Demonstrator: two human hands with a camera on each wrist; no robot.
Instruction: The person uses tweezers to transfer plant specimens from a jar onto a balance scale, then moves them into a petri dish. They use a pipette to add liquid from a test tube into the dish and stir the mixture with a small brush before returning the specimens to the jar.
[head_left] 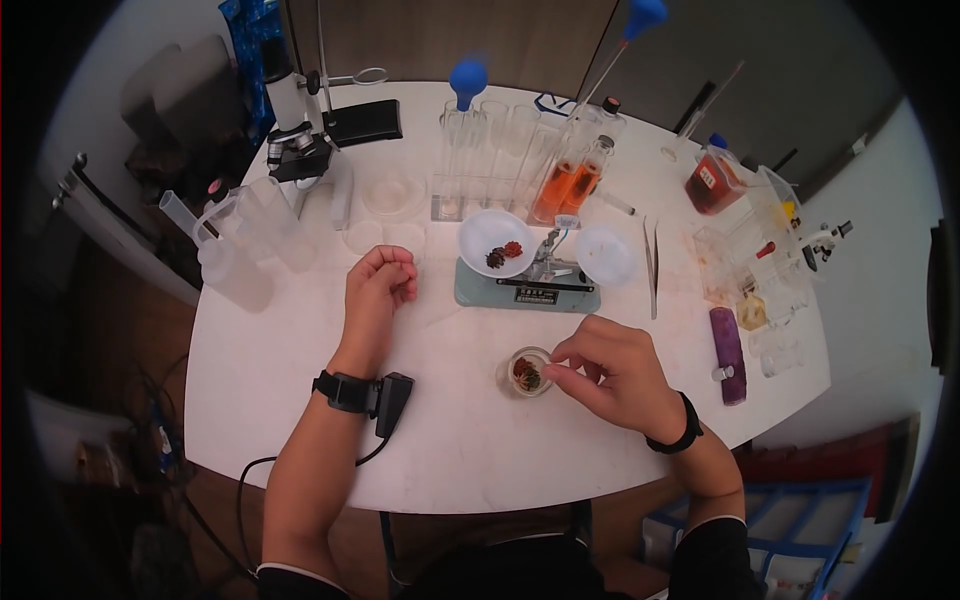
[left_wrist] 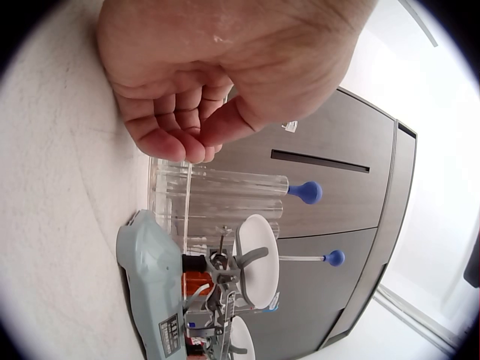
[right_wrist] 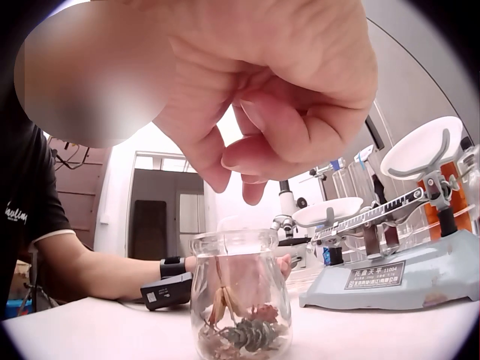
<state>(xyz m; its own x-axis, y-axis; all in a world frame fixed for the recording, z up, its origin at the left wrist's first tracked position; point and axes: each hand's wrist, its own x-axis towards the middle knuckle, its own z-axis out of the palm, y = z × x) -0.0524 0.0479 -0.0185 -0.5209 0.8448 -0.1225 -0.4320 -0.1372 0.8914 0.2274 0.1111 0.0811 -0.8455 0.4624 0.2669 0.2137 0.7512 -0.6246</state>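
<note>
Just over the rim of a small glass jar (head_left: 528,378) hovers my right hand (head_left: 620,372), its thumb and fingertips bent down with a gap between them. Dried red, brown and dark green plant bits (right_wrist: 251,330) lie inside the jar, with a pale stalk standing up among them. My left hand (head_left: 377,293) rests on the table left of the balance, fingers loosely curled and nothing seen in them. The balance (head_left: 528,290) has a pale green base. Its left white pan (head_left: 480,233) carries a dark clump and a red clump; the right pan (head_left: 606,256) is bare.
Behind the balance stand a test tube rack (head_left: 480,207) and bottles of orange liquid (head_left: 567,190). A microscope (head_left: 295,120) and plastic bottles (head_left: 228,260) are at left. Tweezers (head_left: 652,270), a purple roll (head_left: 728,355) and clear boxes (head_left: 712,265) lie at right.
</note>
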